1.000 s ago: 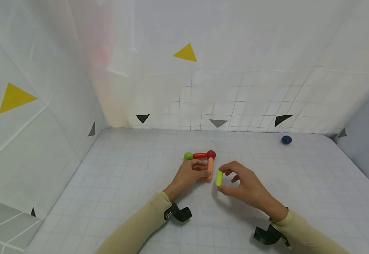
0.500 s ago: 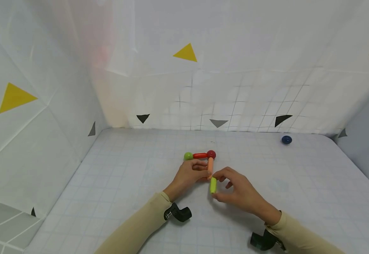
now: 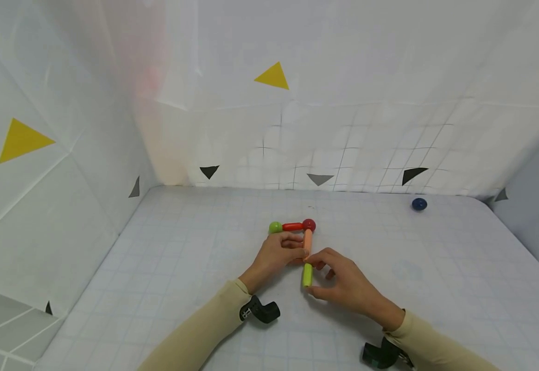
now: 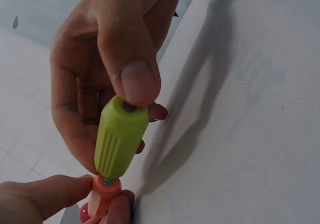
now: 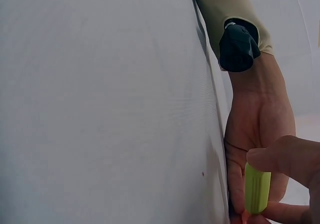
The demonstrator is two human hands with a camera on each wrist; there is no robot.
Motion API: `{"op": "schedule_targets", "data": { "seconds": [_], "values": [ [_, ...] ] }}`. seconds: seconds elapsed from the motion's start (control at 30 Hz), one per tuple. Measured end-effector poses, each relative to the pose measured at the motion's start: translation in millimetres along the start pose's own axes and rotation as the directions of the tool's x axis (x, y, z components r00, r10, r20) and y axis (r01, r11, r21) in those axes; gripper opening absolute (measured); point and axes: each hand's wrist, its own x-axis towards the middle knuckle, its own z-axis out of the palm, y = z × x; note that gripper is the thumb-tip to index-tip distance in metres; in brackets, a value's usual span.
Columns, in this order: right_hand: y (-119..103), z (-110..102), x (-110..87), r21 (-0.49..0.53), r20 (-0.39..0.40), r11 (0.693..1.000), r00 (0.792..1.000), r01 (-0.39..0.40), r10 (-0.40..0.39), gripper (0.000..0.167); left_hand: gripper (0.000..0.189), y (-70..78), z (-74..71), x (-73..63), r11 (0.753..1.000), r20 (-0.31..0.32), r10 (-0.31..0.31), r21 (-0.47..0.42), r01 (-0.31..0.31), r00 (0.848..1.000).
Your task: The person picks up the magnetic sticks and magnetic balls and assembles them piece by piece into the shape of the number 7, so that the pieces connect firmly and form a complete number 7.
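The lime rod (image 4: pixel 120 136) looks like matt plastic with fine lengthwise ribs. The orange rod (image 3: pixel 307 240) is smooth plastic, the red ball (image 3: pixel 309 225) glossy. The table (image 3: pixel 195 257) has a matt, gridded cover.

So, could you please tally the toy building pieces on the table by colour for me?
Green: 1, the green ball
Red: 2, the red rod and the dark red ball
Orange: 1, the orange rod
Yellow-green: 1, the lime rod
Blue: 1, the blue ball
Total: 6
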Motion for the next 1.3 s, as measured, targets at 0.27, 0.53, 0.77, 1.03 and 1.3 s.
{"op": "schedule_targets", "data": {
  "seconds": [0.27,0.53,0.77,1.03,1.3],
  "values": [
    [0.0,3.1,0.6,0.003,-0.012,1.0,1.0,0.004,-0.004,0.048,0.036,2.1,0.2,-2.0,1.0,0.004,-0.001,-0.013,0.001,1.0],
    [-0.9,4.9,0.4,0.01,-0.044,1.0,0.999,0.009,-0.008,0.049,0.034,1.3,0.1,-2.3,0.999,0.015,-0.003,-0.043,0.004,1.0],
    [2.4,6.0,0.2,0.01,-0.031,1.0,0.999,0.018,-0.017,0.052,0.034,1.7,-0.1,-2.3,1.0,0.008,-0.003,-0.021,0.003,1.0],
    [0.7,6.5,2.8,-0.023,0.011,1.0,1.0,0.01,-0.01,0.051,0.034,0.5,-1.2,-2.4,1.0,-0.004,0.001,0.022,-0.001,1.0],
    [1.8,7.0,2.8,-0.025,-0.009,0.999,0.999,0.032,-0.032,0.048,0.034,1.9,-1.6,-4.9,1.0,0.004,-0.02,0.005,0.02,1.0]
  ]
}}
